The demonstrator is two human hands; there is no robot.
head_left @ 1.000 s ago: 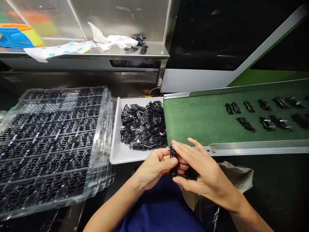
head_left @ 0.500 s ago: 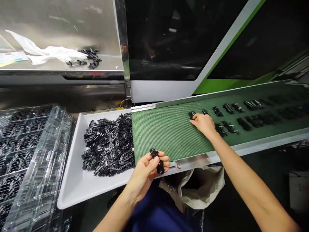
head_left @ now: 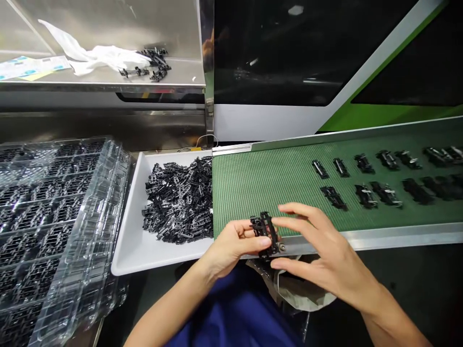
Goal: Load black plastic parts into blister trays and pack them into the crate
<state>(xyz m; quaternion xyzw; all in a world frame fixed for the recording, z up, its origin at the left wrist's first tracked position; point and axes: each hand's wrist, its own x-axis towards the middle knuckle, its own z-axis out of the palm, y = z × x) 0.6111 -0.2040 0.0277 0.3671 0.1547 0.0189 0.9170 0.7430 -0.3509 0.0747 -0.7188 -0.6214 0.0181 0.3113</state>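
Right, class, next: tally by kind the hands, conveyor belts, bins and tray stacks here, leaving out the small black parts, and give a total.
Left hand and right hand, both bare: 2
Green textured conveyor belt: 1
White plastic bin: 1
Stack of clear plastic trays: 1
Total: 5

No text can be read — the sheet [head_left: 54, 63] on the metal shelf [head_left: 184, 72] shows only blurred coloured print.

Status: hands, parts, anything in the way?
Left hand gripping black parts. Right hand open beside them, contact unclear. Belt beyond carries more parts. Nothing visibly blocking.
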